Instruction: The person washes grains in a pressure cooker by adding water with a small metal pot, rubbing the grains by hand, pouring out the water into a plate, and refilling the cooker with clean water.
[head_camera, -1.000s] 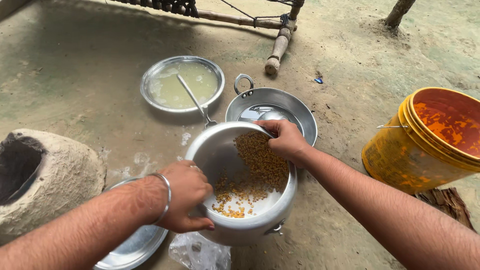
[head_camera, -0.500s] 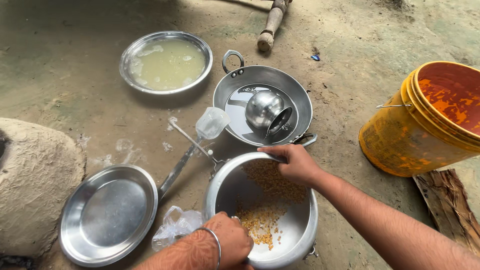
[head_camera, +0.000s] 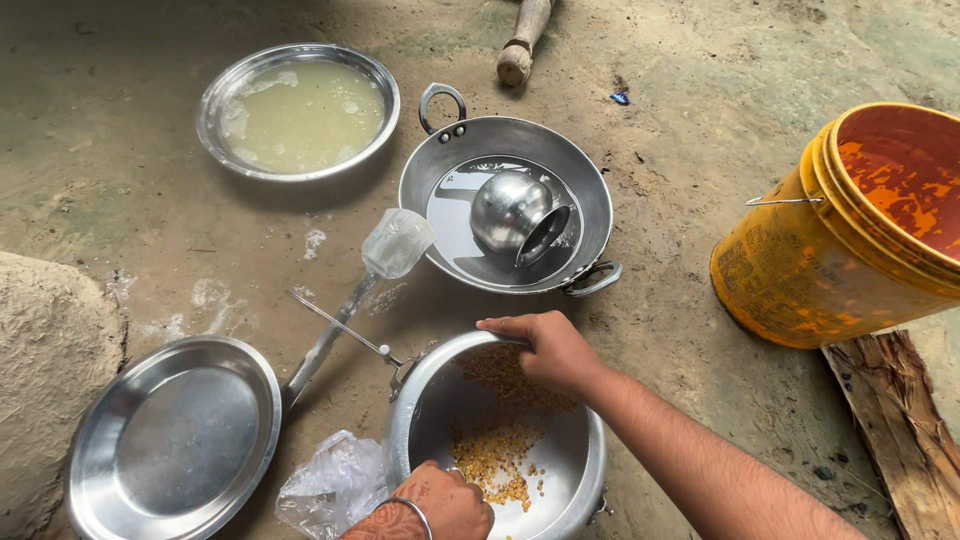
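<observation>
Bare earth floor (head_camera: 700, 330) carries everything; a steel pot (head_camera: 575, 470) sits low in view, yellow lentils (head_camera: 495, 455) lying wet on its bottom; right hand (head_camera: 545, 350) curls over the far rim, left hand (head_camera: 445, 505) closes on the near rim, both grips holding the pot; it looks rigid, moderately heavy and probably slick, so the rolled rim seems the safest hold; beyond stand a two-handled pan (head_camera: 590, 190) with a small tipped vessel (head_camera: 515, 212), a dish of cloudy water (head_camera: 300, 110), an empty plate (head_camera: 175, 440) and an orange bucket (head_camera: 800, 280).

Two steel plates (head_camera: 175, 440) (head_camera: 298, 110), one wok (head_camera: 505, 205), one pot (head_camera: 500, 450), one small jug (head_camera: 515, 215), one yellow bucket (head_camera: 850, 230).
</observation>
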